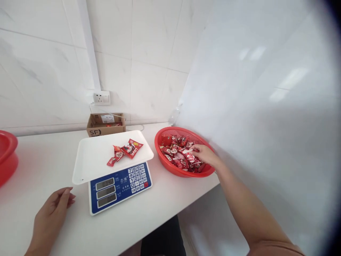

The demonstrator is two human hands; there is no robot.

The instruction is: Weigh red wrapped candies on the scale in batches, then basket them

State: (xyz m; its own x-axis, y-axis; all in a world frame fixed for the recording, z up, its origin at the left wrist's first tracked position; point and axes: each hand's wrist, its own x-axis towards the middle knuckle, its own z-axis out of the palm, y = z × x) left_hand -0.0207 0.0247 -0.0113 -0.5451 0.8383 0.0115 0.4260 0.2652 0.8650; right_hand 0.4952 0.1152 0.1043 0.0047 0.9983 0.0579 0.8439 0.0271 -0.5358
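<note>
My right hand [204,154] reaches into a red plastic basket [170,168] of wrapped candies, its fingers pinched on a red-and-white wrapped candy [190,157]. Left of the basket stands a digital scale [125,185] with a blue keypad panel and a white tray [92,153]. On that tray lie a red packet [132,148] marked LOVE and, touching it, smaller red wrapped candy [116,155]. My left hand [54,209] rests on the table to the left of the scale, fingers curled closed with nothing seen in them.
Behind the scale sits an open cardboard box [106,131] with some red items inside. Another red plastic container [7,156] is cut off at the left edge. A wall socket [101,98] is above the box. A pale panel [255,106] borders the table's right side.
</note>
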